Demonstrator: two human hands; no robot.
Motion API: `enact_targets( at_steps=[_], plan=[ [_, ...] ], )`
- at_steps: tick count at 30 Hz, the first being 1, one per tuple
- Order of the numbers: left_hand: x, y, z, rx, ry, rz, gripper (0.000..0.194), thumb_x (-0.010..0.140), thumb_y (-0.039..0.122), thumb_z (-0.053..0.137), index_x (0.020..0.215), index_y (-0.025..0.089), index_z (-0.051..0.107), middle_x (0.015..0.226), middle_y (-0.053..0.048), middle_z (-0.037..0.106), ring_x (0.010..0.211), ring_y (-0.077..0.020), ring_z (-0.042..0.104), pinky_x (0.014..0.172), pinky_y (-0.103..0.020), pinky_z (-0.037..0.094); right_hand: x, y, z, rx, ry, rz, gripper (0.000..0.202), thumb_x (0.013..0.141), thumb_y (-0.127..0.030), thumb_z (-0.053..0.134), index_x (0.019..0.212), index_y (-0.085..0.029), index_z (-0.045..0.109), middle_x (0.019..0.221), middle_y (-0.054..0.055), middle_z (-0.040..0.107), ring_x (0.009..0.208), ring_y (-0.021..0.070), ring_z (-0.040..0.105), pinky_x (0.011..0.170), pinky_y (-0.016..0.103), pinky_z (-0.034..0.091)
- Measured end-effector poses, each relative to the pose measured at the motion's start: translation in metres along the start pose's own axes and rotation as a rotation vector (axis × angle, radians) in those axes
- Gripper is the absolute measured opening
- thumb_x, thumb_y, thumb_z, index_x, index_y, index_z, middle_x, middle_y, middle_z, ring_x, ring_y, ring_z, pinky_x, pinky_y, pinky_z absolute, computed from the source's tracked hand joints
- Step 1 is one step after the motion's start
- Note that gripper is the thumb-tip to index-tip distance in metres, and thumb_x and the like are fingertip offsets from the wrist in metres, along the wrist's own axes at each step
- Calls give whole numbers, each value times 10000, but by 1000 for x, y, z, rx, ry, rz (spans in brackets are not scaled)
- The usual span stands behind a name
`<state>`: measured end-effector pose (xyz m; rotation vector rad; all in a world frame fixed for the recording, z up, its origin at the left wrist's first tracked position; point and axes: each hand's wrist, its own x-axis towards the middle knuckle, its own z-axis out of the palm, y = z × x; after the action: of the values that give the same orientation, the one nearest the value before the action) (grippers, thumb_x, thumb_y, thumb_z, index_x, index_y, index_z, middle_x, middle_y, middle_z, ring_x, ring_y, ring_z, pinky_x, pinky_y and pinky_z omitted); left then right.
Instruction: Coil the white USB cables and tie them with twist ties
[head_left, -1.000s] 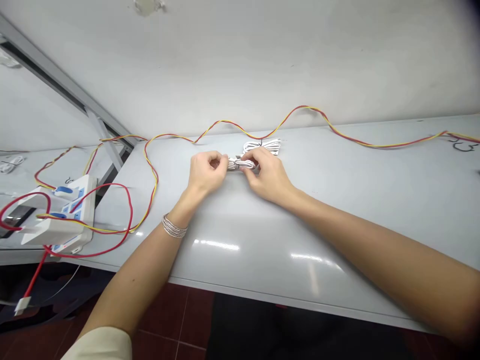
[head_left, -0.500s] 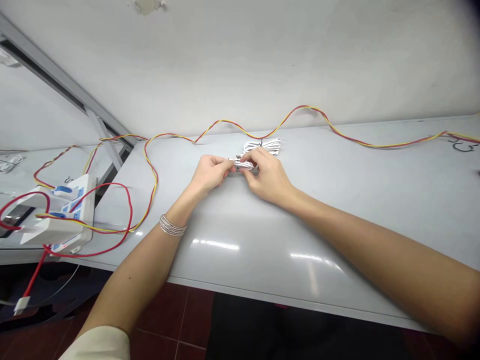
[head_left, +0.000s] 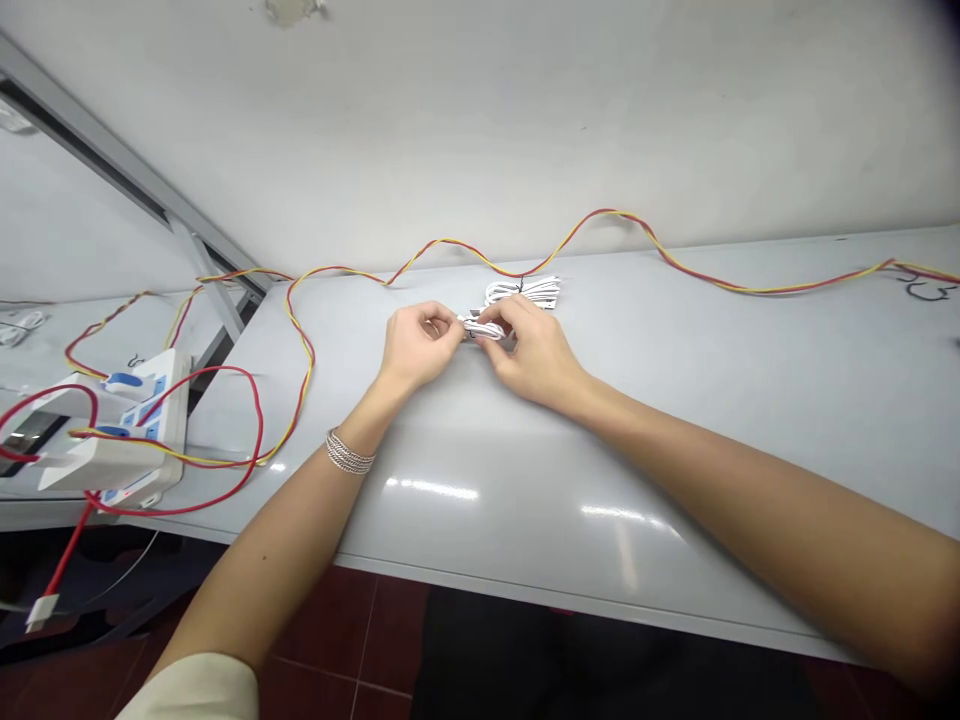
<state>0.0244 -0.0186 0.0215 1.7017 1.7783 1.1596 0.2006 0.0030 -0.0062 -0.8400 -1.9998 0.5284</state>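
Note:
Between my two hands is a small coiled white cable (head_left: 484, 329) with a dark tie around it. My left hand (head_left: 421, 345) pinches the left end of this bundle between thumb and fingertips. On the other side my right hand (head_left: 536, 350) grips it with thumb and forefinger, hiding part of the coil. Just behind my right hand lies another bundled white cable (head_left: 536, 291) on the grey table (head_left: 510, 460), bound with a black tie.
A long twisted red and yellow wire (head_left: 452, 241) winds along the table's back edge by the wall. At the left stands a white power strip (head_left: 174, 400) with plugs and a looping red cable (head_left: 259, 420). Black curled ties (head_left: 928, 290) lie at the far right.
My left hand has turned slightly and shifted a little, its thumb and fingers still at the cable's left end. My right hand and the bundle behind it have hardly moved.

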Motion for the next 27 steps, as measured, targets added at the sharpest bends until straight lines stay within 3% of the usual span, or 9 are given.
enact_targets(
  at_steps=[4,14,20,27],
  plan=[
    [0,-2,0,-21,-12,61,135,727,290,672,699,158,666,567,8,597,489,-92,478,504,-228,362,1,0,0,5,2,12,132,835,-181,615,966,-184,604,997,95,677,888,227,619,780,355,479],
    [-1,-1,0,-191,-58,10,174,809,336,686,806,166,651,661,-1,611,497,-85,473,486,-218,337,2,-5,-2,-22,-49,137,167,860,-280,616,996,-182,607,943,79,722,765,213,643,711,347,477],
    [0,1,1,-262,-7,5,161,840,318,688,827,179,607,656,12,585,503,-79,463,480,-207,322,3,-5,-1,-73,-52,211,225,867,-357,630,1007,-184,602,745,42,683,647,209,625,642,334,439],
    [3,3,0,-483,80,-71,270,851,427,696,845,206,542,533,68,459,410,-75,402,416,-225,283,2,-5,-2,-49,-71,218,185,880,-361,613,959,-199,569,797,42,704,646,193,630,622,312,428]
  ],
)
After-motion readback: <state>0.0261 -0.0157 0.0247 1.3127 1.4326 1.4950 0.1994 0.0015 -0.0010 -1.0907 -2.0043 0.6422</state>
